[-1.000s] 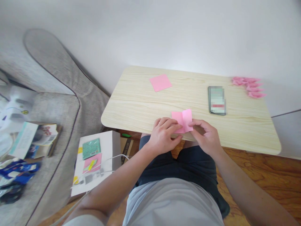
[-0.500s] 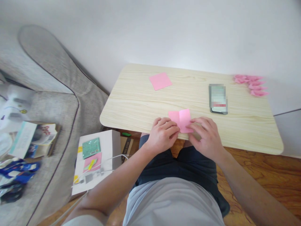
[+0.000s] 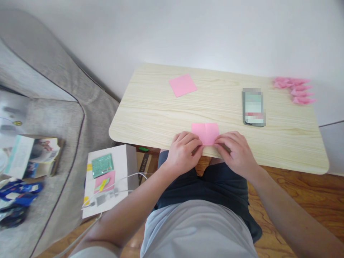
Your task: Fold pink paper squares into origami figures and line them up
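Observation:
A small sheet of pink paper with an upright crease down its middle lies at the front edge of the pale wooden table. My left hand pinches its lower left corner, fingers curled together. At the lower right corner, the thumb and fingertips of my right hand are closed on the paper. The sheet is spread out between both hands. Farther back on the table is a flat pink square of paper.
Right of my hands lies a phone, its screen blurred. Several folded pink paper pieces sit at the back right corner. On the left, a white box carries a green packet and cables, beside a grey sofa.
The right half of the paper, raised at the crease before, now lies flatter. My right fingers have drawn together at its lower right corner. The view has shifted slightly.

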A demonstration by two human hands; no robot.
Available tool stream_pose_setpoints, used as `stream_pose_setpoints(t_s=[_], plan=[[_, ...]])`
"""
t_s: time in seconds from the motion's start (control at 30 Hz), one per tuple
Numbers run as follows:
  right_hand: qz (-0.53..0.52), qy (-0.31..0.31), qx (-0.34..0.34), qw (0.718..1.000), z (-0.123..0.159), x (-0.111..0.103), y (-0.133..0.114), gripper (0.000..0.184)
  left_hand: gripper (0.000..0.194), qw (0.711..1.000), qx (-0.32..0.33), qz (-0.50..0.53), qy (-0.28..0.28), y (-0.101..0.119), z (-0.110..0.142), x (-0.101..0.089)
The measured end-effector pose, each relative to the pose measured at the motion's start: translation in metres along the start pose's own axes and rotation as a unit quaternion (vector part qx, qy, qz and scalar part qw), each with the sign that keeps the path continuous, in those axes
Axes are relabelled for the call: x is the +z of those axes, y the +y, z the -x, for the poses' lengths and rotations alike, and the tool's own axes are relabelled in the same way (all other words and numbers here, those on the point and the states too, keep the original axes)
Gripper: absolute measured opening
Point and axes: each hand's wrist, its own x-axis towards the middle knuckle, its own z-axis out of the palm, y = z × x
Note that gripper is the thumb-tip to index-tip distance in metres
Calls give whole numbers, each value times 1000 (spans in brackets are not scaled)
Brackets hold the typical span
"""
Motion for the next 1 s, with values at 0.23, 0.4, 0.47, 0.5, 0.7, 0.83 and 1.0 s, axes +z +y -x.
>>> stream_pose_setpoints(t_s=[0.23,0.4,0.47,0.5,0.7,0.83,1.0], plan=[[25,-1,21,999,-8,2,3,13,15,998,-53,-33,-12,5,-3,-3],[23,0,46,999,-10,3,2,12,15,994,-87,-59,-29,10,-8,-3],[26,-5,56,998,-10,2,2,13,15,992,-100,-67,-36,11,-9,-3],[28,-8,60,998,-11,2,2,14,14,991,-105,-70,-38,11,-10,-3],[47,-40,84,995,-16,-1,1,16,17,988,-123,-75,-48,12,-13,-4],[56,-65,94,992,-20,-3,0,18,17,988,-126,-79,-52,12,-14,-4],[72,-65,104,990,-19,-2,-3,18,18,987,-123,-84,-52,12,-14,-4]])
